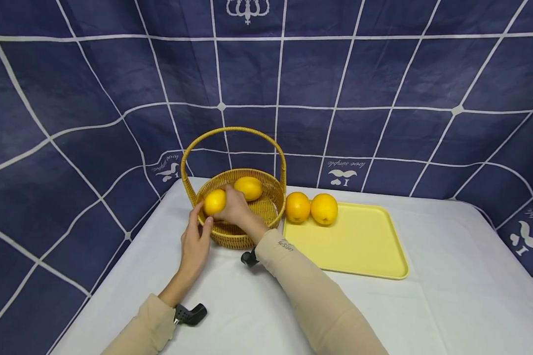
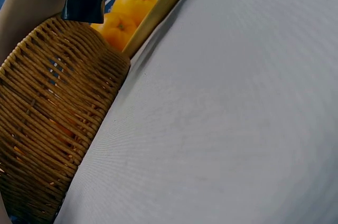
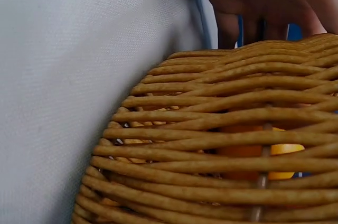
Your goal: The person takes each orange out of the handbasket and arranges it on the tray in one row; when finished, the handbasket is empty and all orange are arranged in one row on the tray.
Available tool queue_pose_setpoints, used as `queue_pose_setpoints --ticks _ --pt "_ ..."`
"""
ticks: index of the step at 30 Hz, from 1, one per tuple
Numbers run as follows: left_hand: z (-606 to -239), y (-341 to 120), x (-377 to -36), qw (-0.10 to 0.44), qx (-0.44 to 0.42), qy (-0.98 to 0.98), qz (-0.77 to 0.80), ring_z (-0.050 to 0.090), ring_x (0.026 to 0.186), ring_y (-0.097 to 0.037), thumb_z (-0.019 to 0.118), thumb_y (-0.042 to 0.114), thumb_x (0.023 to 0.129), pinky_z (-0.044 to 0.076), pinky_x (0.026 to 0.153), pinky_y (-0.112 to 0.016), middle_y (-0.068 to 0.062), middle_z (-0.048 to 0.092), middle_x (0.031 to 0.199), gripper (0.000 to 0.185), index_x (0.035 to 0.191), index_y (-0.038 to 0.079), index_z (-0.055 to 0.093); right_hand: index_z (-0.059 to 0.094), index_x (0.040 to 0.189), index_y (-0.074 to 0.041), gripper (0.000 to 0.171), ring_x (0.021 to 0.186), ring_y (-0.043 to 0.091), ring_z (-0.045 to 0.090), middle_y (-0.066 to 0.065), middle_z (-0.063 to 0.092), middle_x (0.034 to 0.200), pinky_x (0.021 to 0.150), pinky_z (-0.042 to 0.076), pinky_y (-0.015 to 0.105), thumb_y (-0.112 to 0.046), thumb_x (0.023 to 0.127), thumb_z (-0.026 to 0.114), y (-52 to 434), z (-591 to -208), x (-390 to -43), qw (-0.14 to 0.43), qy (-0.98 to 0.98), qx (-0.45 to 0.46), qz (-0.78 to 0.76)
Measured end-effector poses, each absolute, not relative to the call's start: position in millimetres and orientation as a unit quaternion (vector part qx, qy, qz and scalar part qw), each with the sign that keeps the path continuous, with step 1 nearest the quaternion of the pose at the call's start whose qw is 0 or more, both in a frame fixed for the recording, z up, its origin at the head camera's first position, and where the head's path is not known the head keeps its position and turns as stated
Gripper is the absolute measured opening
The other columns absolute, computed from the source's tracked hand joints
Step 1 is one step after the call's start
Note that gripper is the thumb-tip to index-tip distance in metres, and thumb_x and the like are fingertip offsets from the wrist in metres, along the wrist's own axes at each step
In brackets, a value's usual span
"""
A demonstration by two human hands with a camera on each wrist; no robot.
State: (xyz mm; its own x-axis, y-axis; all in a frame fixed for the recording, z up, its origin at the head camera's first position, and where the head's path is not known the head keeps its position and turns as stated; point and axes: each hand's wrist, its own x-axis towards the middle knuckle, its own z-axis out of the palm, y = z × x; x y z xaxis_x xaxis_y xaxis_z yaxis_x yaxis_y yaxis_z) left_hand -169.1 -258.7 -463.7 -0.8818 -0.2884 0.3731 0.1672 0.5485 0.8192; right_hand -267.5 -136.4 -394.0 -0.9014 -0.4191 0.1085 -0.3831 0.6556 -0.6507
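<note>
Wicker basket [image 1: 244, 224] with an arched handle stands on the white-covered bench [image 1: 448, 296], just left of a yellow tray [image 1: 360, 246]. The right hand [image 1: 235, 207] reaches over the near rim of the basket and its grip is closed around a yellow-orange fruit [image 1: 215, 202], held at the left inner side of the basket, at rim height. The left hand [image 1: 195, 241] rests against the outer wall of the basket at its near-left side, thumb and forefinger spread and touching the rim; its grip is wide and holds nothing. A second fruit [image 1: 248, 188] lies inside the basket, toward the back, close to the held one. Two oranges [image 1: 311, 208] sit side by side, touching, at the far-left corner of the tray, just beside the basket. The left wrist view shows the woven wall of the basket with both oranges beyond it. A blue checked cloth [image 1: 382, 98] hangs behind the bench.
</note>
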Motion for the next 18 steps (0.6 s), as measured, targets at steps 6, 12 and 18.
queue_pose_setpoints --ticks 6,12,18 --pt "-464 -258 -167 0.243 0.034 -0.849 -0.468 0.047 0.149 -0.03 0.048 0.037 0.113 0.038 0.123 -0.054 -0.006 0.043 0.167 0.054 0.164 0.026 0.036 0.046 0.152 0.001 0.098 0.127 0.031 0.064 0.018 0.065 0.136 0.107 0.055 0.037 -0.033 0.076 0.096 -129 -390 -262 0.014 0.921 -0.227 -0.317" --pt "-461 -259 -168 0.241 0.032 -0.851 -0.466 0.044 0.151 -0.034 0.048 0.036 0.113 0.034 0.124 -0.058 -0.01 0.042 0.167 0.054 0.164 0.024 0.035 0.047 0.152 -0.001 0.095 0.128 0.034 0.062 0.018 0.065 0.137 0.107 0.055 0.041 -0.033 0.076 0.095 -107 -384 -256 0.022 0.919 -0.223 -0.325" --pt "-462 -257 -170 0.239 0.031 -0.851 -0.466 0.041 0.152 -0.036 0.047 0.037 0.113 0.034 0.124 -0.059 -0.01 0.039 0.169 0.055 0.165 0.025 0.034 0.051 0.15 -0.006 0.09 0.129 0.035 0.061 0.015 0.066 0.137 0.106 0.055 0.044 -0.036 0.077 0.094 -76 -378 -249 0.018 0.914 -0.228 -0.335"
